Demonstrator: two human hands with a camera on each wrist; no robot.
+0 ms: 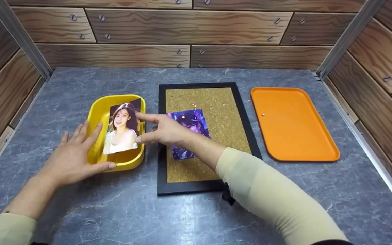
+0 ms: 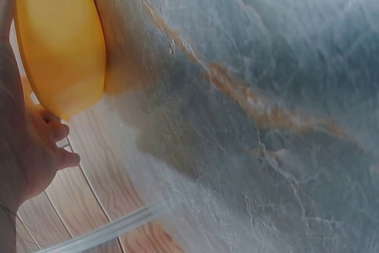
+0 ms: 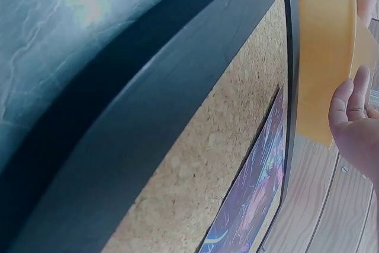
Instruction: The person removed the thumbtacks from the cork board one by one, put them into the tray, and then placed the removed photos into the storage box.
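Observation:
A portrait photo print [image 1: 121, 139] of a person in a light top stands tilted in the yellow bin [image 1: 135, 165]. My right hand [image 1: 168, 131] reaches across the corkboard and pinches the print's right edge with thumb and index finger. The left hand [image 1: 71, 160] is spread at the bin's near left corner, thumb along the near rim and fingers over the left rim. Beside the bin lies the black-framed corkboard [image 1: 196, 172], bearing a purple and blue picture card [image 1: 184, 153] partly covered by my right hand and forearm. In the right wrist view the print is hidden.
An orange tray [image 1: 298, 132] lies right of the corkboard, with a small shiny bead-like piece [image 1: 263, 115] near its left edge. Small shiny bits [image 1: 194, 105] show on the cork above the card. Wood-patterned walls [image 1: 189, 27] enclose the grey marbled table [image 1: 114, 211].

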